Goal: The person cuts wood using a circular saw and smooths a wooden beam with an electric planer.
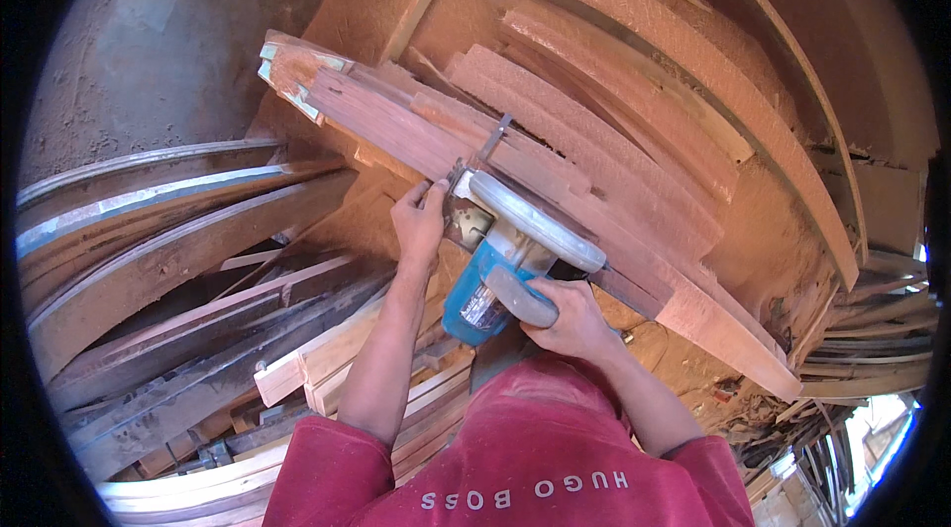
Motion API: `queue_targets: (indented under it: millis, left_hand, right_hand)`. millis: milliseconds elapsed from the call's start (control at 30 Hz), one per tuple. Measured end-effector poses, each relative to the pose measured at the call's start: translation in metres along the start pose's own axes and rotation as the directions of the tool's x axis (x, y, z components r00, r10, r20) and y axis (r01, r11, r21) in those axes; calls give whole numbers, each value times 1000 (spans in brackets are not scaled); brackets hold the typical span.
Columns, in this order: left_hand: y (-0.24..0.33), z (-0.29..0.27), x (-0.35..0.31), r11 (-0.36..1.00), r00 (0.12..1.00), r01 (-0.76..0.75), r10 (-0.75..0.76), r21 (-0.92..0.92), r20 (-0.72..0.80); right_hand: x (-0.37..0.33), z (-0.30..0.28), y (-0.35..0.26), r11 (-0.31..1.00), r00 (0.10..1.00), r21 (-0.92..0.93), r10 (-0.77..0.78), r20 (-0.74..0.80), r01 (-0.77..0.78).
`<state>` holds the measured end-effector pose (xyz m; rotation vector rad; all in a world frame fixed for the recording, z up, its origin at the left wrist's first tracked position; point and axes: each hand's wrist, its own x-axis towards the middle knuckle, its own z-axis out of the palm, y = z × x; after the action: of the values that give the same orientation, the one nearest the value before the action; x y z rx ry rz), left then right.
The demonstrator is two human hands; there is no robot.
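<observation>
A blue circular saw [485, 294] with a pale metal blade guard [535, 222] rests on a reddish wooden board [386, 126]. My right hand [577, 321] is wrapped around the saw's rear handle. At the front of the saw, my left hand [420, 222] pinches the edge of the metal base plate, beside the board's near edge. A thin metal guide bar [492, 139] sticks out from the base across the wood. The blade is hidden under the guard.
Sawdust-covered planks [584, 121] lie stacked beyond the saw. A long curved timber [684, 52] arcs across the upper right. Curved boards [158, 192] and piled lumber [218, 329] fill the left side. Light-coloured wood blocks [297, 378] lie near my left forearm.
</observation>
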<state>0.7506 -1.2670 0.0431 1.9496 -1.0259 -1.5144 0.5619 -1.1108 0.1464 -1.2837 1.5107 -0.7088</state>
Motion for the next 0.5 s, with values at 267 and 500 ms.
queue_targets:
  millis: [267,500]
  left_hand:
    - [1,-9,9,999,999,-43,42,23,9]
    - [1,-12,7,993,999,9,-5,-119,35]
  right_hand:
    - [10,0,-13,1000,1000,4,-30,-1,30]
    - [9,7,-13,1000,1000,-8,-5,-26,4]
